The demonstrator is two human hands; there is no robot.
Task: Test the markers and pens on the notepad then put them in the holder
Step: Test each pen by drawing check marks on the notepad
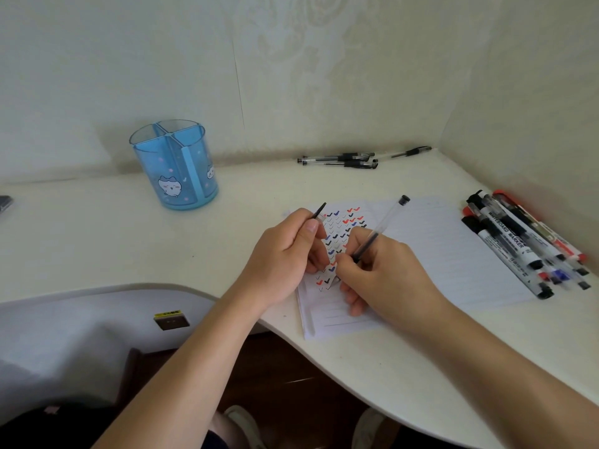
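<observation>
On the worktop [129, 241] the right hand [385, 273] grips a clear gel pen [385, 218], tip down on the tick-covered notepad [453, 254], while the left hand [278, 260] pinches a thin black cap [319, 211] above it, the blue holder [175, 166] standing well left of the notepad, whiteboard markers [518, 244] lying just right of it

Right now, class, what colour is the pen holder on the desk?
The holder is translucent blue with white cartoon faces; head view.
</observation>
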